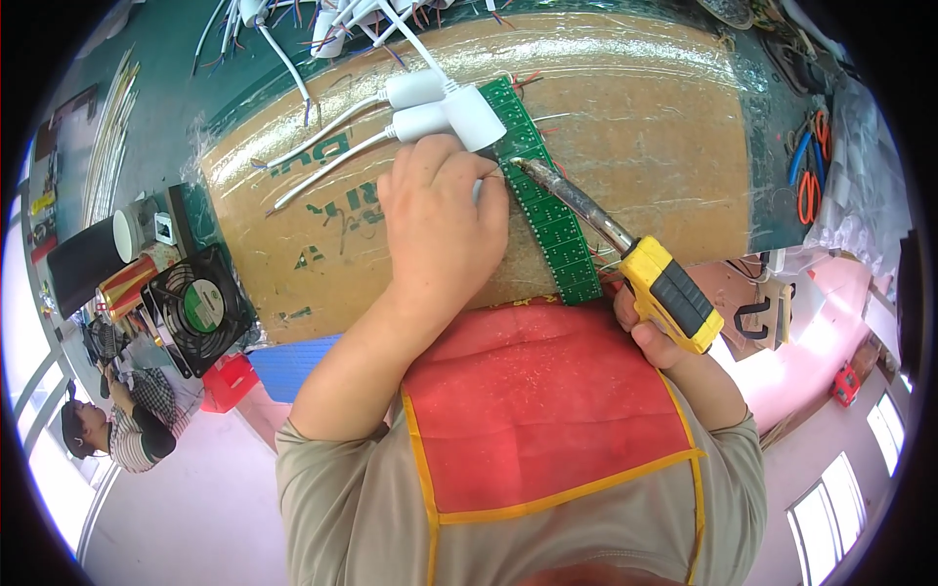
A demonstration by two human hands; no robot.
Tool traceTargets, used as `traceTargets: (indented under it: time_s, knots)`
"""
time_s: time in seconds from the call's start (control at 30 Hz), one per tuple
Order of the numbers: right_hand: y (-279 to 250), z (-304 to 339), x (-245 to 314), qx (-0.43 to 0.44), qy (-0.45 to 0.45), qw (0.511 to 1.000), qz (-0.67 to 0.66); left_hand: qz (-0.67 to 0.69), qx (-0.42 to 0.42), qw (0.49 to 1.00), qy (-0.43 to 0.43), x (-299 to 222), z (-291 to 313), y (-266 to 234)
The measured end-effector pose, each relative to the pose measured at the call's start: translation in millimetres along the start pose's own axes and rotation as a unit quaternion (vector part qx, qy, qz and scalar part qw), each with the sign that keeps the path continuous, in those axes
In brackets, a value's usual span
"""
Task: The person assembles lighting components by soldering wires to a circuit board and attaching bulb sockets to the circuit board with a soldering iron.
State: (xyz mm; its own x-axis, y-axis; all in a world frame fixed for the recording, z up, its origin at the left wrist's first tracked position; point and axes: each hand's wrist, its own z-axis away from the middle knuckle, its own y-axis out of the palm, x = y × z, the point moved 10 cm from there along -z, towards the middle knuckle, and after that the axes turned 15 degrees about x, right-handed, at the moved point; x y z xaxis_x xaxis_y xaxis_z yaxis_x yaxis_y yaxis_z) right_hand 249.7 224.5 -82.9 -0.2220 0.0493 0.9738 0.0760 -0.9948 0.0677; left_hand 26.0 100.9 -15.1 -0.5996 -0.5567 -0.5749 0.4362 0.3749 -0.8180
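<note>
A long green circuit board strip (553,220) lies slantwise on the cardboard, thin wires along its right edge. My left hand (445,215) is closed at the strip's left edge, fingers curled down; a pale bit shows between them, too hidden to name. My right hand (653,332) grips a yellow and black soldering iron (674,293). Its dark tip is at the board, close to my left fingertips. Just beyond my left hand lie white plastic housings (476,115) with white cables (337,168), one housing overlapping the board's far end.
Film-wrapped cardboard (664,127) covers the green table. More white cables (332,29) with bare wire ends lie at the back. A black fan (198,308) stands left, orange-handled pliers (809,195) lie right beside clear plastic bags (860,156). Another person (122,425) sits far left.
</note>
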Motion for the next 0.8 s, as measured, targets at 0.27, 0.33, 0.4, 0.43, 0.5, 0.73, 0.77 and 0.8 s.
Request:
traceTargets:
  time_s: [0.27, 0.33, 0.4, 0.43, 0.5, 0.73, 0.77, 0.8]
  knots:
    - [0.2, 1.9, -4.6, -0.002, -0.009, 0.999, -0.044, -0.006, -0.003, 1.000, 0.002, -1.5, 0.5, -2.1]
    - [-0.1, 2.5, -5.4, -0.005, -0.006, 0.999, -0.040, -0.004, -0.002, 1.000, 0.002, -1.1, 0.3, -1.4]
    - [-0.9, 1.4, -2.8, -0.010, -0.014, 0.999, -0.050, -0.002, 0.000, 1.000, 0.003, -1.1, -0.1, -0.2]
    - [-0.1, -0.4, -1.7, -0.010, -0.015, 0.999, -0.050, -0.004, -0.004, 1.000, 0.004, -1.6, 0.2, -1.1]
    - [-0.8, -2.9, 2.6, -0.018, -0.036, 0.997, -0.071, -0.008, -0.009, 1.000, 0.005, -1.3, 0.7, -1.6]
    - [-3.0, -0.2, 3.8, -0.021, -0.042, 0.998, -0.030, 0.001, -0.022, 1.000, 0.019, -2.0, 0.2, -1.3]
    - [-3.3, -0.4, 5.8, -0.020, -0.049, 0.998, -0.016, 0.001, -0.024, 0.999, 0.023, -2.9, 0.3, -1.9]
    - [-3.3, -0.3, 7.9, -0.019, -0.056, 0.998, -0.001, 0.001, -0.024, 0.999, 0.023, -3.9, 0.5, -3.1]
